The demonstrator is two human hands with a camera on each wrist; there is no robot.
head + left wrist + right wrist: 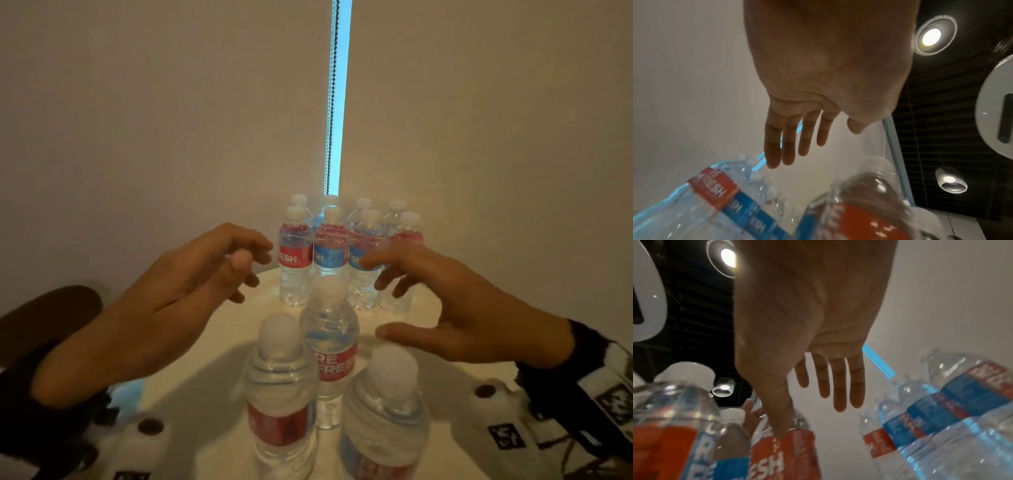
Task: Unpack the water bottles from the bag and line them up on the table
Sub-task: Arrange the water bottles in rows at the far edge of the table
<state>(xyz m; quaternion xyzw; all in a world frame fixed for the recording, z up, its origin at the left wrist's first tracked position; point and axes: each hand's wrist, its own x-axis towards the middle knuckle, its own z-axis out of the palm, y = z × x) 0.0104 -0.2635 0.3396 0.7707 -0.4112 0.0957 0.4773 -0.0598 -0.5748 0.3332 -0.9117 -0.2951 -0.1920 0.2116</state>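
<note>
Left edge: a dark rounded object [48, 315] lay past the table's left rim, beside the left wrist.
Left hand: the left hand [164, 291] hovered above the white table [212, 349], fingers loosely spread and holding nothing; in the left wrist view the fingers [789, 146] hung straight over the bottle tops.
Open room, left: bare tabletop lay under the left hand, between the near bottles and the left rim.
Far bottles: a cluster of water bottles [342, 253] stood upright at the far edge, close to the wall [137, 137], in two tight rows, caps up, long axes vertical, labels red and blue.
Near bottles: three stood upright nearer the person, apart from the far cluster. A red-labelled bottle [281, 394] stood at the left, the middle bottle [330, 346] a little farther back, and a third bottle [385, 418] at the right, its label blurred.
Gap: a strip of bare table separated the near three from the far cluster.
Right hand: the right hand [455, 308] hovered empty, fingers spread, fingertips in front of the far cluster's right bottles, thumb stretched near the middle bottle's shoulder; whether it touched cannot be told.
Right edge: the table's right rim curved away under the right wrist, with bare surface beneath the hand.
Behind: a bright vertical slit with a bead chain [334, 102] ran up the wall above the cluster.
</note>
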